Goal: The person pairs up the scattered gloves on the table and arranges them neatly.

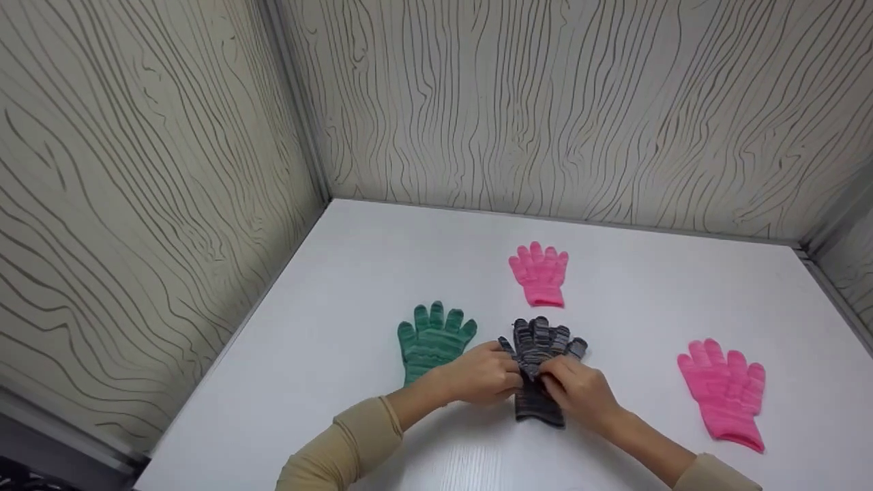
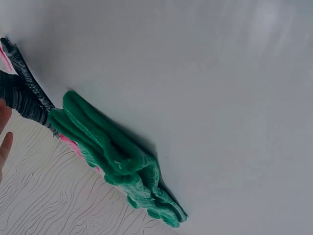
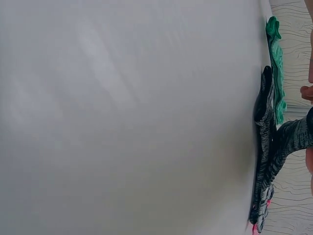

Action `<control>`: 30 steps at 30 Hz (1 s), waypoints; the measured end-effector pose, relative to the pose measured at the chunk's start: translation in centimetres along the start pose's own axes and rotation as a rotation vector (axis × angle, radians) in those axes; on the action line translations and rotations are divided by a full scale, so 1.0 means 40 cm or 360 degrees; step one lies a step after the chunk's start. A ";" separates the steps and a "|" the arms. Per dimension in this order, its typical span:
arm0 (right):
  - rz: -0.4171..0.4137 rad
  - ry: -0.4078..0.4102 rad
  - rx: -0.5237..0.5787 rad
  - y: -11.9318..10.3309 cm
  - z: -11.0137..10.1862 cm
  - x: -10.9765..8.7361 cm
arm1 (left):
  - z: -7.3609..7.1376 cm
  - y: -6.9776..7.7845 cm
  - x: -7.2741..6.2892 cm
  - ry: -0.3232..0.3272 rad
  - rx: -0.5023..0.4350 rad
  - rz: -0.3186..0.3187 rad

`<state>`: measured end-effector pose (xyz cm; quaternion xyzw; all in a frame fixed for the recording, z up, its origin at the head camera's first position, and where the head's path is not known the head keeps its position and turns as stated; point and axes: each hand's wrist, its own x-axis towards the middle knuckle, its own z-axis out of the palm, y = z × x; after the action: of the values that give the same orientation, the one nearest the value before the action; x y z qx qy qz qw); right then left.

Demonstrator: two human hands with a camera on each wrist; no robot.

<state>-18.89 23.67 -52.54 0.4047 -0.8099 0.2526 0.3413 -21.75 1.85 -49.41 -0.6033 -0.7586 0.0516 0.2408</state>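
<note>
Two dark grey striped knit gloves lie one over the other between the hands. The lower glove rests on the table with its cuff toward me. The upper glove has its fingers pointing away, and its cuff end is raised off the lower one in the right wrist view. My left hand grips the upper glove's left side with curled fingers. From the right, my right hand pinches its cuff end between thumb and fingers. Just left of them, a green striped glove lies flat, partly hidden behind my left wrist.
One pink glove lies behind the dark pair, and another pink glove lies to the right. All are on a white table, with wood-pattern walls at the back and sides.
</note>
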 end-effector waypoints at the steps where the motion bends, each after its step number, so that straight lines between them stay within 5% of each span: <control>1: -0.0017 -0.0004 0.0007 -0.002 0.003 -0.004 | 0.004 -0.002 -0.001 0.0009 0.0011 -0.0010; 11: -0.0181 -0.0044 -0.0013 -0.020 0.026 -0.030 | 0.033 -0.002 0.004 -0.0168 0.0103 -0.0128; 21: -0.0246 -0.0195 -0.0098 -0.026 0.029 -0.038 | 0.057 -0.012 0.011 -0.0202 0.0270 -0.0092; 30: -0.0348 -0.0239 -0.0044 -0.012 0.039 -0.053 | 0.070 -0.027 0.008 -0.0215 0.0243 -0.0099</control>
<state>-18.12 23.36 -55.10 0.5037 -0.7875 0.1717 0.3108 -23.96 2.45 -51.36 -0.5544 -0.7854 0.1423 0.2359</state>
